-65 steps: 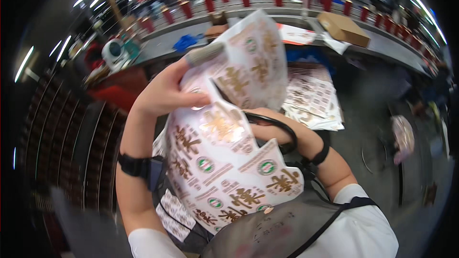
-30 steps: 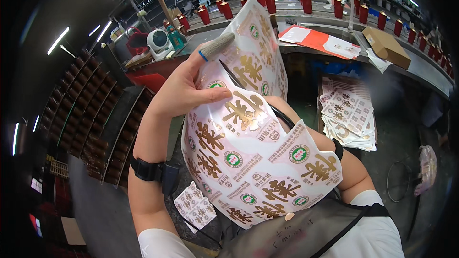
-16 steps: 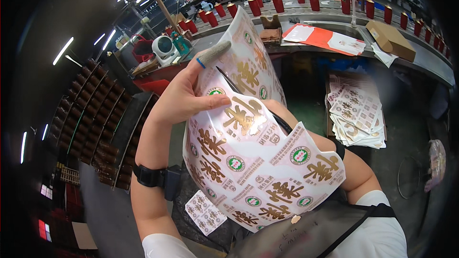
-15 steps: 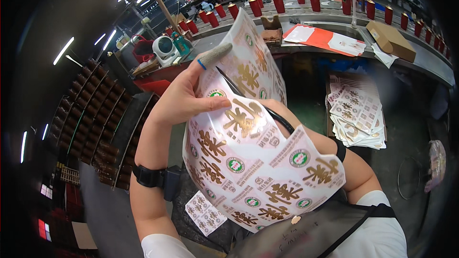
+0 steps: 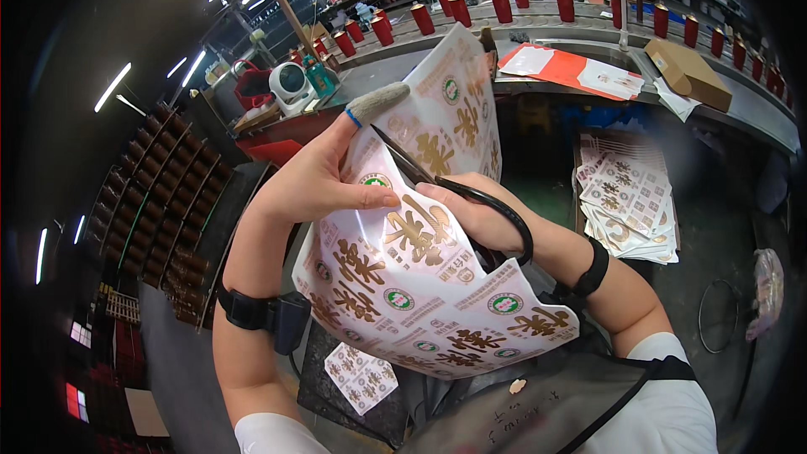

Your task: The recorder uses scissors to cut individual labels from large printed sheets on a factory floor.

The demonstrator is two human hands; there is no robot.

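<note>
A large white sheet [image 5: 445, 313] printed with gold characters and green round emblems hangs bent in front of me. My left hand [image 5: 324, 172] pinches its upper left part between thumb and forefinger; a grey fabric finger cover [image 5: 378, 103] with a blue rim sits on that forefinger. Black-handled scissors [image 5: 412, 162] are gripped in my right hand [image 5: 486, 217]. Their blades point up and left toward my left forefinger, along a cut edge between two parts of the sheet. The sheet partly hides the right fingers and the lower handle loop.
A small printed piece [image 5: 361, 377] lies low on a dark surface. At right are stacked printed sheets [image 5: 626, 193]. On the far bench are an orange-and-white sheet [image 5: 572, 71] and a cardboard box [image 5: 688, 74]. Red cans [image 5: 501, 7] stand in a row behind. Shelving [image 5: 160, 202] stands at left.
The sheet and left forearm have shifted slightly left. My right hand and the scissors' handle loop, mostly hidden before, now show. The red cans have moved a little to the right.
</note>
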